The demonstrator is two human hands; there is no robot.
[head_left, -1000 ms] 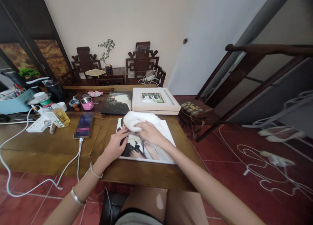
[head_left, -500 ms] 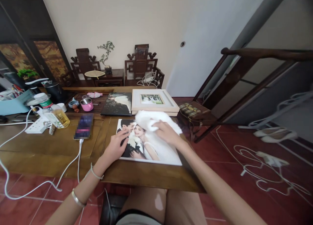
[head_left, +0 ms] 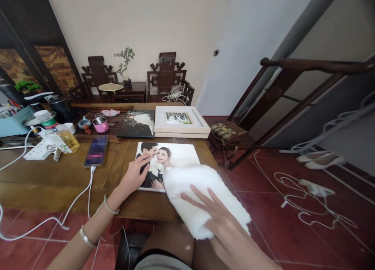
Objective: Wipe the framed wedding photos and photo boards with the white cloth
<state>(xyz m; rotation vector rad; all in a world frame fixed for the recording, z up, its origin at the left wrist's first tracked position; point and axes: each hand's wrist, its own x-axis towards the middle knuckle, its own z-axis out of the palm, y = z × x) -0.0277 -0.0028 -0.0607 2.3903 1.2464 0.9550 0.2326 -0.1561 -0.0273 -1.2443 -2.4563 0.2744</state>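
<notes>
A photo panel (head_left: 152, 154) of a couple lies flat on the wooden table near its front edge. My left hand (head_left: 137, 170) rests on the panel's left side, fingers stretched out and holding nothing. My right hand (head_left: 215, 213) has a fluffy white cloth (head_left: 195, 180), with the fingers spread over its top and the thumb hidden. The cloth covers the lower right part of the panel and hangs past the table edge towards my lap.
Behind the panel lie a dark photo panel (head_left: 137, 123) and a white picture frame (head_left: 181, 121). To the left are a phone (head_left: 96, 151) on a white cable, a bottle (head_left: 63, 139), a power strip (head_left: 36, 151) and a pink cup (head_left: 100, 125). A wooden chair (head_left: 272, 94) holding a bag stands right.
My right hand has drawn the white cloth from the panel's far right corner towards me, over its near edge. Its fingers have spread out. My left hand stays on the panel.
</notes>
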